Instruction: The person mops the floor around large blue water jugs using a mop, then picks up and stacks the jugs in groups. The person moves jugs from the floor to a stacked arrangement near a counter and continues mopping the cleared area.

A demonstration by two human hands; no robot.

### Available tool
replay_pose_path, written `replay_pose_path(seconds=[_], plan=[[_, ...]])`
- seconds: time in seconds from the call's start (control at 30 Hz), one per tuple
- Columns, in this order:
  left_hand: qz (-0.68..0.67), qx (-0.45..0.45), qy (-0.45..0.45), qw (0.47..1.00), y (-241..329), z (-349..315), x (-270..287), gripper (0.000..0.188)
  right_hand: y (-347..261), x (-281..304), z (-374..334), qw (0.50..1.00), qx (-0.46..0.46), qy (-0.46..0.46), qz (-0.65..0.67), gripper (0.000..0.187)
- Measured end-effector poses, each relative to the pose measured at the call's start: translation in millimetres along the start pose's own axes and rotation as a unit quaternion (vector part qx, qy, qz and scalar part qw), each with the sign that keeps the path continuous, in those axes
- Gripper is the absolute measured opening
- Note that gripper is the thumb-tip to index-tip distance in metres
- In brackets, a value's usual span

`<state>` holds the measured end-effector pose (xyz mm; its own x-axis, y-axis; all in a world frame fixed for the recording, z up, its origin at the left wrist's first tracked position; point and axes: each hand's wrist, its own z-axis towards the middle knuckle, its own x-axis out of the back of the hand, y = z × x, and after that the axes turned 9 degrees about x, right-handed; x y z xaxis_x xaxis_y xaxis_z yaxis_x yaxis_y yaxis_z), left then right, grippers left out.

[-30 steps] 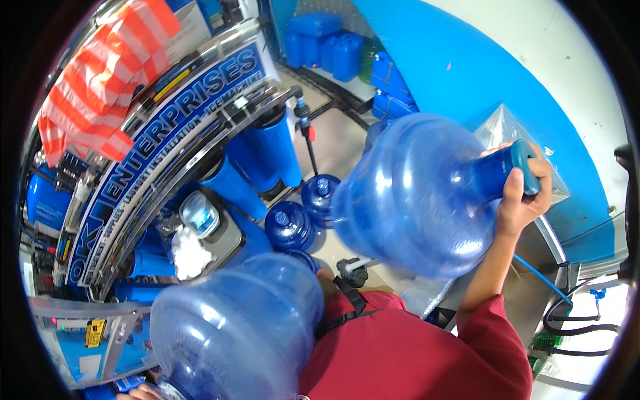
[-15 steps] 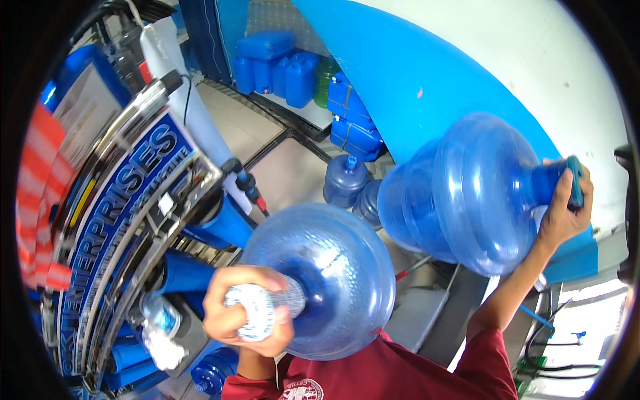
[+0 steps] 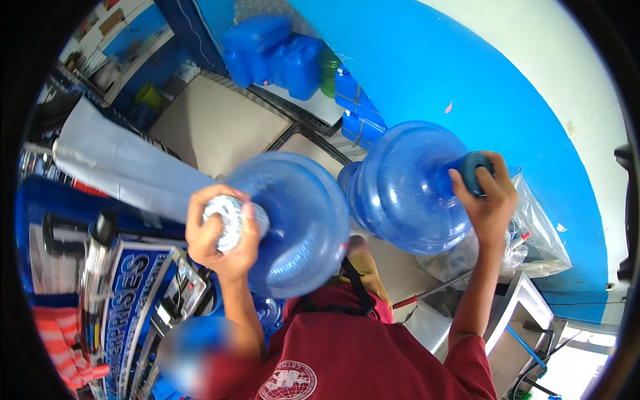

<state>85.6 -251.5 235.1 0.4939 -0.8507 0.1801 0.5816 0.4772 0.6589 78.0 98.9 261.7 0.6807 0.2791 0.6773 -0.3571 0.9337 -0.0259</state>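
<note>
Two large, see-through blue water jugs hang from my hands in front of my maroon shirt. My left hand (image 3: 233, 250) is closed round the neck of the left water jug (image 3: 307, 223), whose cap (image 3: 231, 223) is covered in white and grey printed wrap. On the other side, my right hand (image 3: 495, 200) grips the right water jug (image 3: 407, 190) by its neck, fingers curled about a dark teal cap (image 3: 475, 172). Both necks point up toward me, and the bodies hang tilted below. Their bases are mostly hidden behind their own shoulders.
Blue jerrycans (image 3: 303, 67) stand by the far wall, with strapped blue containers (image 3: 360, 127) nearer. Clear plastic bags (image 3: 533, 233) lie against the blue wall at right. A metal frame with a blue sign (image 3: 133, 300) and striped red cloth (image 3: 60, 347) crowd the left.
The view has swung round. Both jugs have shifted left and up in the picture, still gripped by their necks. The signed frame now sits lower left, and the plastic bags have come into view.
</note>
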Motion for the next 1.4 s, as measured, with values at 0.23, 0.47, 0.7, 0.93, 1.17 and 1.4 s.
replay_pose_path(seconds=[0.23,0.47,0.7,0.93,1.17,1.4], plan=[[0.170,-0.013,0.018,0.985,-93,80,-83,0.041,41,-116,37,0.990,-0.037,0.069,0.118,0.033],[0.260,0.179,-0.116,0.942,-270,131,-166,0.032,74,-244,67,0.975,-0.100,0.059,0.190,0.036],[0.231,0.315,-0.158,0.907,-451,119,-195,0.039,71,-392,66,0.959,-0.099,-0.100,0.244,0.036],[0.110,0.344,-0.276,0.891,-591,105,-262,0.034,43,-515,64,0.925,-0.203,-0.211,0.243,0.035],[0.181,0.345,-0.421,0.819,-716,109,-301,0.035,19,-622,67,0.886,-0.282,-0.320,0.182,0.034],[0.247,0.159,-0.601,0.744,-817,71,-323,0.030,-18,-677,-16,0.780,-0.367,-0.494,0.112,0.027]])
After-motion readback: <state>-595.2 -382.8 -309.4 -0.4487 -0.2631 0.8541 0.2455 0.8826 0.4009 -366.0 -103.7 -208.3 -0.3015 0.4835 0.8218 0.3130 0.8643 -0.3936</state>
